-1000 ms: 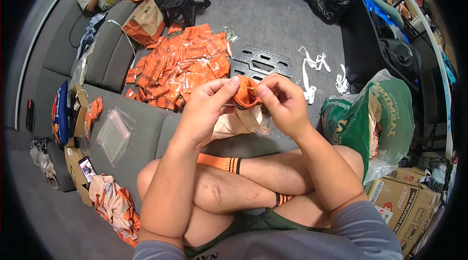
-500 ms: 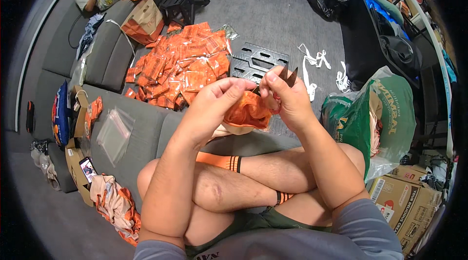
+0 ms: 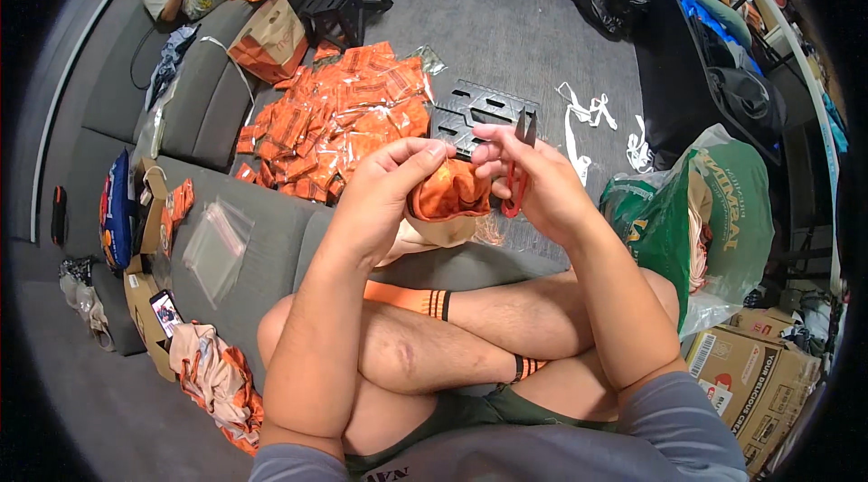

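Because I followed the work from far away, through the head camera only, I judged the orange cloth (image 3: 449,197) by its look. It hung in loose folds, so I believed that it was light and soft, not fragile, and would probably sag wherever no finger supported it. Its surface had a slight shine, thus I thought it could slip a little. I considered its upper rim the best place to take hold, with thumb and forefinger, well away from any blade.

The left hand (image 3: 384,188) was pinching the upper left rim of this cloth between thumb and forefinger, so the cloth lay directly at its fingertips and to their right. The right hand (image 3: 547,182) was loosely curled around the red snips (image 3: 514,190), whose dark blades pointed away from the body. Its fingers reached just beside the right side of the cloth, but I could not tell if they touched it. The cloth was held up near the far edge of the sofa (image 3: 271,242), and clear bags (image 3: 215,254) lay to the left, well apart from both hands.
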The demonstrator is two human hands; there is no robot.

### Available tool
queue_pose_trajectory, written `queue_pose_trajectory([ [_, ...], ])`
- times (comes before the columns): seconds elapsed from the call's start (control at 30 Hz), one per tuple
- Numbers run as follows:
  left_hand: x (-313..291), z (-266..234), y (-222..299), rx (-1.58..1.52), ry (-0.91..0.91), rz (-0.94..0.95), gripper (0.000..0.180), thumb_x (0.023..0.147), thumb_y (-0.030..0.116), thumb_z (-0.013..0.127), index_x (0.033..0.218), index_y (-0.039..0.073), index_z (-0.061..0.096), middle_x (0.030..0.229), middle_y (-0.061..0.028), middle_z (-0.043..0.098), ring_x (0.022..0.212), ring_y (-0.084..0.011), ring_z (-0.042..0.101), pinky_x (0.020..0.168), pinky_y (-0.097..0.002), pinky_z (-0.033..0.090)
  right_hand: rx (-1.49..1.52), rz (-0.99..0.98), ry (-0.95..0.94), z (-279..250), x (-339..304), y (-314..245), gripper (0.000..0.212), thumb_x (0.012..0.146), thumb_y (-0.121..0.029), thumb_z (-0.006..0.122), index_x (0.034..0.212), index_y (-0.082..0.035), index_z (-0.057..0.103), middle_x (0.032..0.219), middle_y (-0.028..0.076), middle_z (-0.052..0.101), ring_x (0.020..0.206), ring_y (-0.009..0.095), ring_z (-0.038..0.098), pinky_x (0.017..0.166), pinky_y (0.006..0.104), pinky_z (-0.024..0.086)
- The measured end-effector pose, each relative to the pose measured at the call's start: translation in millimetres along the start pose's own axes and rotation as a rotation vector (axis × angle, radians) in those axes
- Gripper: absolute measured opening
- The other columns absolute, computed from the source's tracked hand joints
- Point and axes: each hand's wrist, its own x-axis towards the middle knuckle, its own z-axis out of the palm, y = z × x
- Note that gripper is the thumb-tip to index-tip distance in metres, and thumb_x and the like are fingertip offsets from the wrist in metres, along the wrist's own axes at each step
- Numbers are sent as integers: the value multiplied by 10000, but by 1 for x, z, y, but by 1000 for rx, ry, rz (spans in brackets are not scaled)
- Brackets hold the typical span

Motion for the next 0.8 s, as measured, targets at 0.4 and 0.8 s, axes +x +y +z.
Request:
queue_pose_trajectory([
  [0.4,-1,1,1,92,-30,105,222,935,200,601,1031,1,612,968,-56,653,873,-106,629,806,-253,515,-972,-552,-256,-13,-12,4,500,960,-501,440,929,-24,588,662,96,588,578,187,578,530,319,428],
  [0.8,-3,5,1,81,-99,132,179,928,160,611,1016,4,613,953,-47,652,858,-92,623,775,-232,516,-1088,-625,-255,-9,-12,7,408,897,-427,601,835,-24,600,605,101,563,518,206,565,496,309,431],
])
